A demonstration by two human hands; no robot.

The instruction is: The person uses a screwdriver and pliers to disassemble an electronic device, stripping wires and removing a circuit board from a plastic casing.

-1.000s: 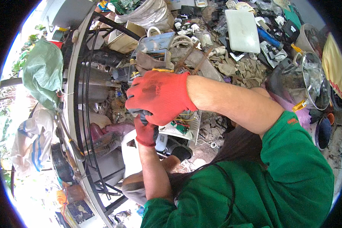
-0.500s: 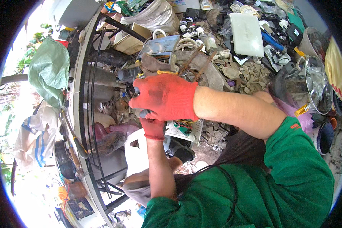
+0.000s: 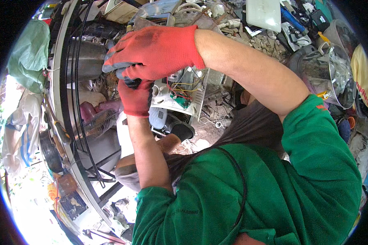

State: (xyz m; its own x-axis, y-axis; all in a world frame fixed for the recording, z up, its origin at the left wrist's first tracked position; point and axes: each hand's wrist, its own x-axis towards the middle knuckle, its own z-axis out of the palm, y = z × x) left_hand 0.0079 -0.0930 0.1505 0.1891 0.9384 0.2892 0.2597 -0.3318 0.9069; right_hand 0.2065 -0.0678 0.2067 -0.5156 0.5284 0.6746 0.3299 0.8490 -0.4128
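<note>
My right hand [image 3: 155, 51], in a red glove with dark grey fingers, lies across the top of my left hand [image 3: 135, 98]. Its fingers point left and bend down at the tips, close together. The left hand wears the same kind of glove; its curled fingertips show in part beneath the right hand. Whatever lies between the hands is hidden. Right beside them sits a white plastic housing [image 3: 199, 100] with a slotted edge. Inside it are a green circuit board [image 3: 180, 100] and yellow and red wires [image 3: 185, 84].
A metal frame with black bars [image 3: 75, 102] stands on the left, a fan grille [image 3: 102, 122] behind it. Rubble and electronic scrap cover the ground ahead, with a white flat panel [image 3: 263, 15]. On the right is a clear bucket [image 3: 341, 77] with plastic inside.
The view has shifted, and both hands stand higher and further left in the picture. The right hand's fingers reach out further. More of the white housing and its wires shows.
</note>
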